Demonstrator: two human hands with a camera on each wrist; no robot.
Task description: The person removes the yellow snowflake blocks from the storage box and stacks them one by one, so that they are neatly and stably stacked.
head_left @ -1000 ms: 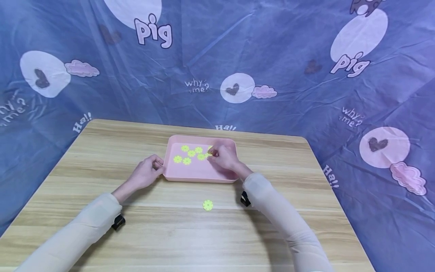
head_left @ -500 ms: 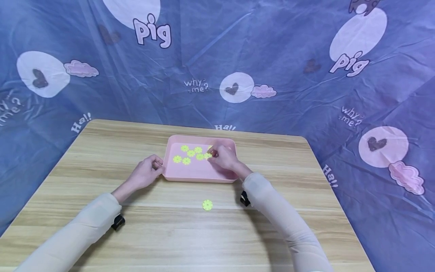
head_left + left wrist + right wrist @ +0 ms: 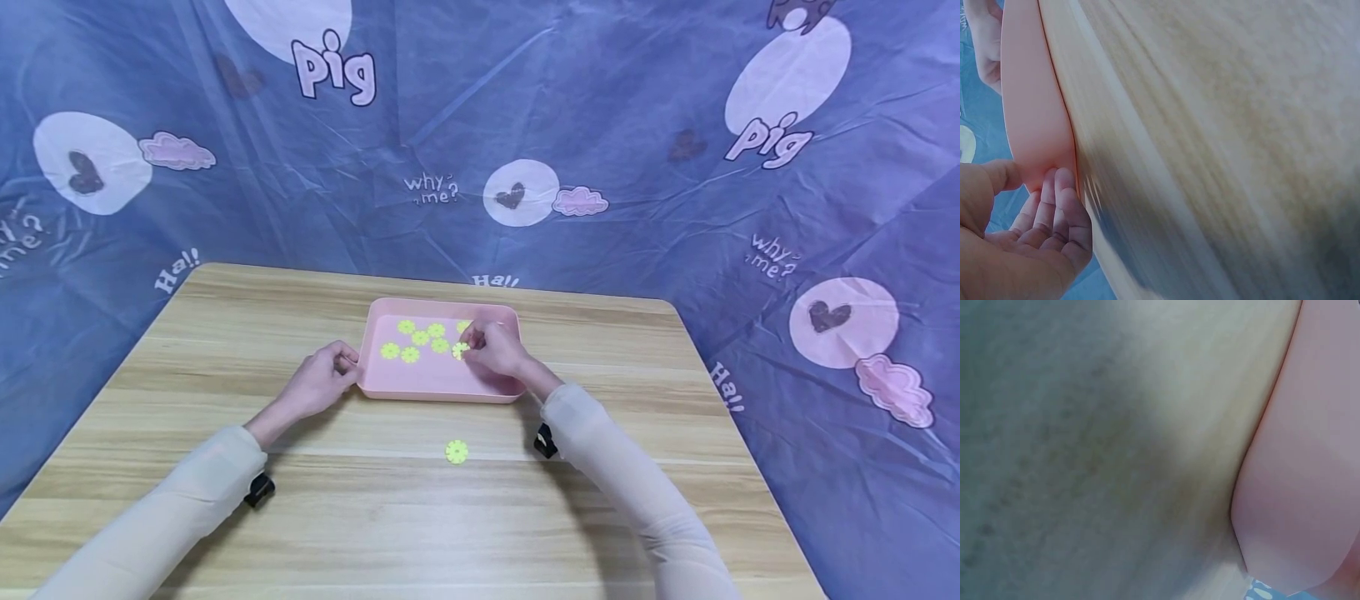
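Nearest, two pale sleeves (image 3: 187, 483) reach over the wooden table (image 3: 360, 533), each with one black gadget (image 3: 260, 490) by its cuff. A broad stretch of wood runs between the arms, and a single yellow-green disc (image 3: 456, 452) lies flat on it, in front of the tray and apart from it.

Beyond is one pink tray (image 3: 431, 394), low-walled and round-cornered, toward the table's far edge; a strip of wood runs behind it, wider stretches to either side. The left hand (image 3: 322, 379) holds the tray's left wall near the front corner, thumb and fingers drawn together. The right hand (image 3: 493, 348) reaches in over the tray's right part and pinches a notched disc (image 3: 461, 351) at its fingertips; whether that piece touches the floor cannot be told. Seven more discs (image 3: 420, 337) lie inside, six in full sight and one partly behind the right hand: nine altogether.

The left wrist view adds the tray's outer wall, with curled fingers against it and the thumb at the rim; the right wrist view shows wall and wood. Only the head view shows discs.

Farthest, a creased blue cloth (image 3: 637, 125) bears two "pig" prints and three pink clouds.
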